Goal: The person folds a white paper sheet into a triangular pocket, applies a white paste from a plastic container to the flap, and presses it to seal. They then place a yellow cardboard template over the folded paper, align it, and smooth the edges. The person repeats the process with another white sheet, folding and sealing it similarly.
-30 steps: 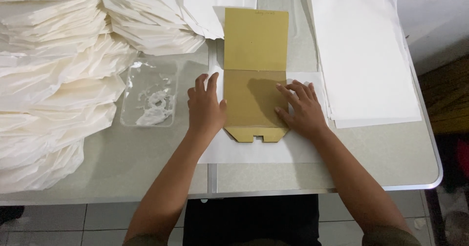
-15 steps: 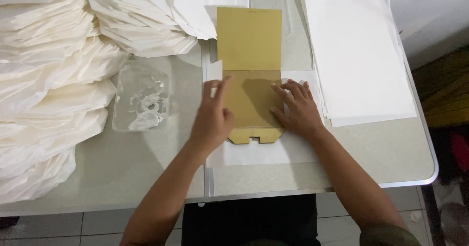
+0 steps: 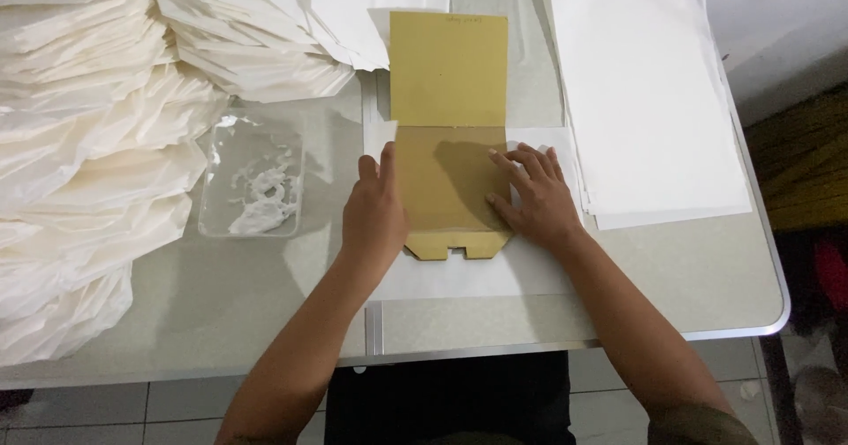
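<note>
Single head-worn view, steeply down and close over the table (image 3: 265, 321) from its near edge

bare forearms, olive sleeve edge, dark trousers
</note>
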